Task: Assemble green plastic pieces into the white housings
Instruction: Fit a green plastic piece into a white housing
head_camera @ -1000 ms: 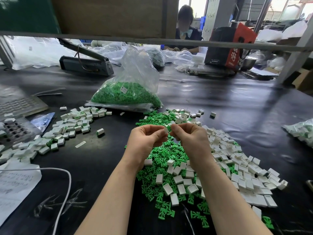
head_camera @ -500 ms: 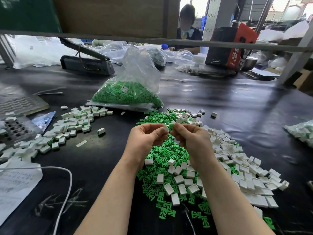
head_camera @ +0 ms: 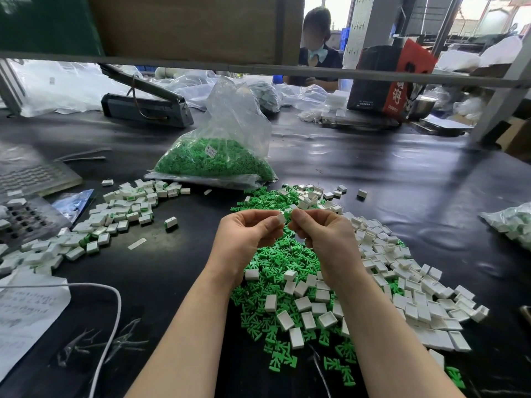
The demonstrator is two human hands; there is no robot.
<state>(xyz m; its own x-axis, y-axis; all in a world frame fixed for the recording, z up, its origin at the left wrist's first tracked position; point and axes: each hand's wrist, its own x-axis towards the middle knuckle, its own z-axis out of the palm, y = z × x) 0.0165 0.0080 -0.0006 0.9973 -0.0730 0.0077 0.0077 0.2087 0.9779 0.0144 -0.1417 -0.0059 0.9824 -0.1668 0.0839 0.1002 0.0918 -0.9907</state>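
Note:
Both hands are raised together above the black table. My left hand [head_camera: 249, 231] pinches a small white housing [head_camera: 281, 218] between thumb and fingertips. My right hand [head_camera: 321, 231] pinches a green plastic piece [head_camera: 288, 211] at the housing's right side; most of that piece is hidden by my fingers. Below the hands lies a heap of loose green pieces [head_camera: 273, 259] mixed with empty white housings [head_camera: 402, 282]. To the left spreads a pile of housings with green showing in them [head_camera: 120, 214].
A clear bag of green pieces [head_camera: 218, 156] stands behind the heap. A heat sealer [head_camera: 143, 106] lies at the back left, perforated trays [head_camera: 26, 216] and paper with a white cable [head_camera: 112, 320] at the left. Another bag [head_camera: 514, 225] sits at the right edge. A person sits across the table.
Both hands stay together in the same spot; the fingers have shifted slightly around the housing and green piece.

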